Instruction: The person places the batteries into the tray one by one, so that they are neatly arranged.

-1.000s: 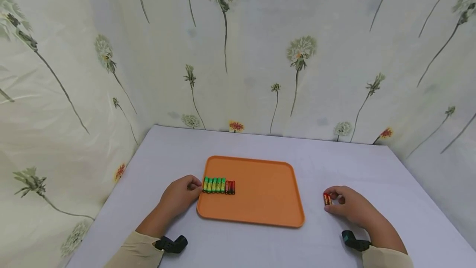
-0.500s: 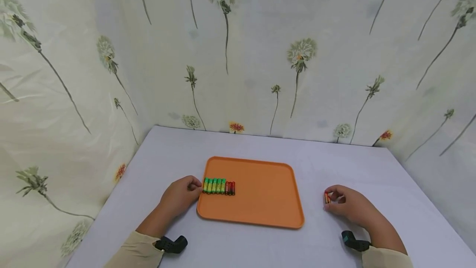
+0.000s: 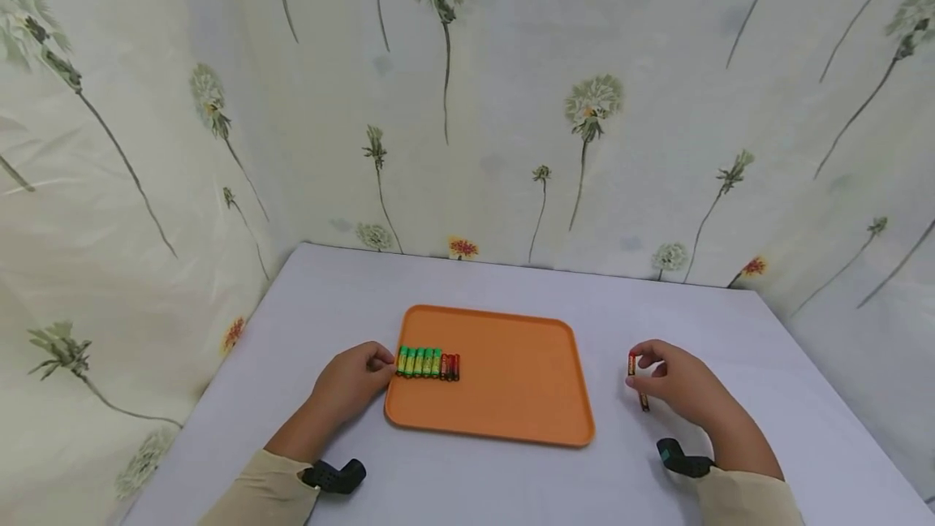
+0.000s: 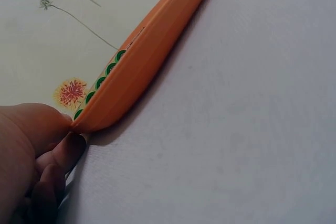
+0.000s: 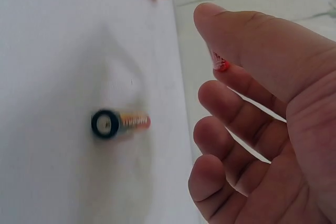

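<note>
My left hand (image 3: 351, 384) pinches the left rim of an orange tray (image 3: 519, 396); in the left wrist view, the thumb (image 4: 39, 124) and fingers close on the tray's corner edge. Inside the tray, a row of green batteries (image 3: 420, 364) lies along its left side, followed by a few red batteries (image 3: 450, 367). To the right of the tray, my right hand (image 3: 678, 384) pinches a red battery (image 3: 631, 363) between thumb and forefinger, above the table. Below that hand, a second battery (image 5: 131, 122) lies on the white cloth. The thumb hides most of the held battery in the right wrist view.
A white cloth covers the table (image 3: 497, 481). Behind it and at the sides hangs a pale curtain (image 3: 504, 104) printed with dandelions. Black wrist cameras (image 3: 334, 477) sit on both wrists.
My right hand has lifted one red battery up and slightly left, away from the other, which stays on the table. Earlier both were together at the fingertips. The left hand keeps its hold.
</note>
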A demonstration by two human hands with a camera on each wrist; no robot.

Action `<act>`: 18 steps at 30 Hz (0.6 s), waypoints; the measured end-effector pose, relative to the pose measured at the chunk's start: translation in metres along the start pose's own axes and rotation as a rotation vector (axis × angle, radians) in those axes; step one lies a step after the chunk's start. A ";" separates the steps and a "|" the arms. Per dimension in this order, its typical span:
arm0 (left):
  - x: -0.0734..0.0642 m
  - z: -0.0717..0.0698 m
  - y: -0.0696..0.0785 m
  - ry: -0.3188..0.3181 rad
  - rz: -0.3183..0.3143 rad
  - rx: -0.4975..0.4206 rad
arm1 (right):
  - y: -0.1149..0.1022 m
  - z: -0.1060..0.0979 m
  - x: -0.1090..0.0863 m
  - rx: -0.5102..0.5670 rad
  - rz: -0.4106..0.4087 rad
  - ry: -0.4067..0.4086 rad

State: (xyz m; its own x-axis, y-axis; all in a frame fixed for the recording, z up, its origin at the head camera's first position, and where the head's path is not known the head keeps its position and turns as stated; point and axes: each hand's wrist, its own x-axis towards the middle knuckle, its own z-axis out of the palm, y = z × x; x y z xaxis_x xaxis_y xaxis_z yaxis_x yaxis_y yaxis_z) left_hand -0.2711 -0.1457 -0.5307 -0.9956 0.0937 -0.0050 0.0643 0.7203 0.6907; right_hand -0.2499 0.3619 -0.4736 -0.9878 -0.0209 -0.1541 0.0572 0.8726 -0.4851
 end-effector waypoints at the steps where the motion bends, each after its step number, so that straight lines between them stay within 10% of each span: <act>1: 0.000 0.000 0.000 -0.002 0.000 0.000 | -0.002 0.001 0.002 0.003 -0.004 -0.001; 18: 0.001 -0.001 0.000 -0.007 -0.002 -0.020 | -0.057 0.017 0.029 0.032 -0.092 -0.022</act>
State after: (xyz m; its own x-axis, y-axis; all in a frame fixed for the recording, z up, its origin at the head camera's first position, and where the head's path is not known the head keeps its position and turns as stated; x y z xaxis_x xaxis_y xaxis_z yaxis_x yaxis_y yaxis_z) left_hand -0.2718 -0.1459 -0.5301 -0.9953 0.0965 -0.0113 0.0604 0.7065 0.7052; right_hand -0.2789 0.3030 -0.4654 -0.9856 -0.1119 -0.1265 -0.0292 0.8505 -0.5251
